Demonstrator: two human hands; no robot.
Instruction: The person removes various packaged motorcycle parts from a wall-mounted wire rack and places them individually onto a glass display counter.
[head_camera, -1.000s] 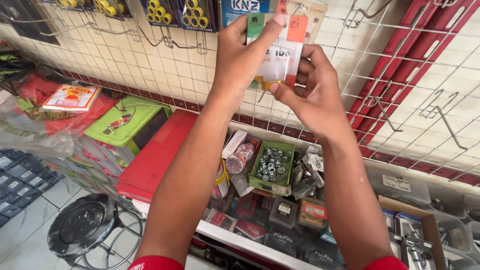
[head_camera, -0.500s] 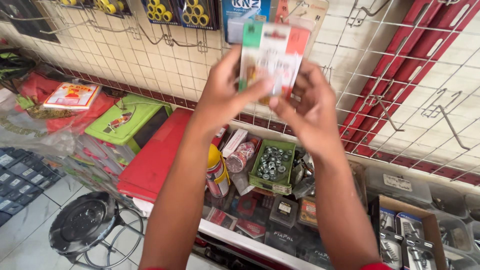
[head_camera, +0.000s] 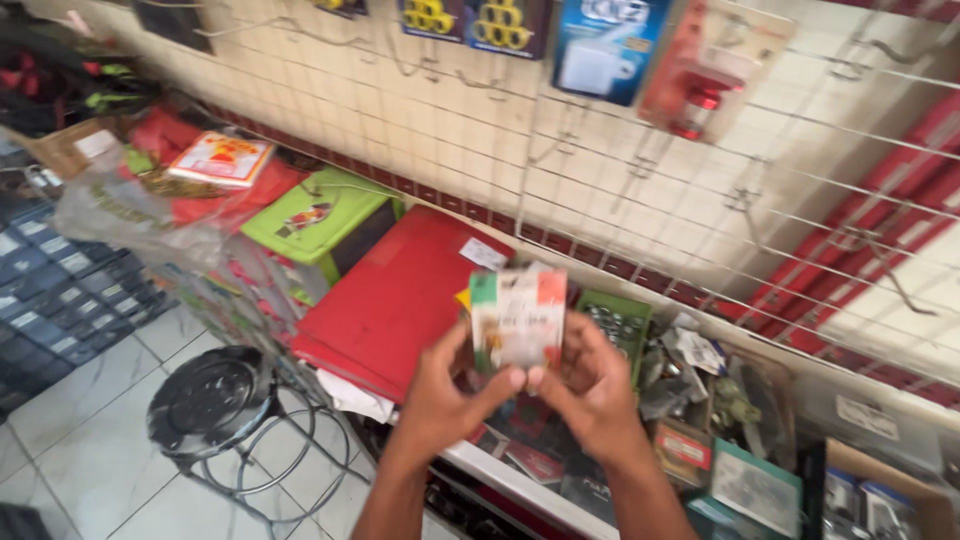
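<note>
Fingers of both hands close on a small blister pack (head_camera: 518, 318), its card striped green, white and orange across the top. The left hand (head_camera: 447, 395) pinches the pack's lower left edge with thumb and fingertips, and the right hand (head_camera: 592, 388) grips the lower right edge in the same way, so the pack stands upright between them, face toward the camera. The picture is blurred and what sits inside the pack cannot be made out.

The pack is held above the front edge of a glass-topped counter (head_camera: 520, 485), over a clutter of small packets. Just behind the right hand sits a green tray (head_camera: 615, 318) of metal nuts. At the counter's left end lies a flat red case (head_camera: 395, 300), and beyond that a lime-green box (head_camera: 318, 218). On the tiled floor beside the counter's left end stands a round black stool (head_camera: 208, 400). Behind the counter a white wire grid panel (head_camera: 600, 190) hangs on the wall, carrying hooks and a blue carded item (head_camera: 605, 45).
</note>
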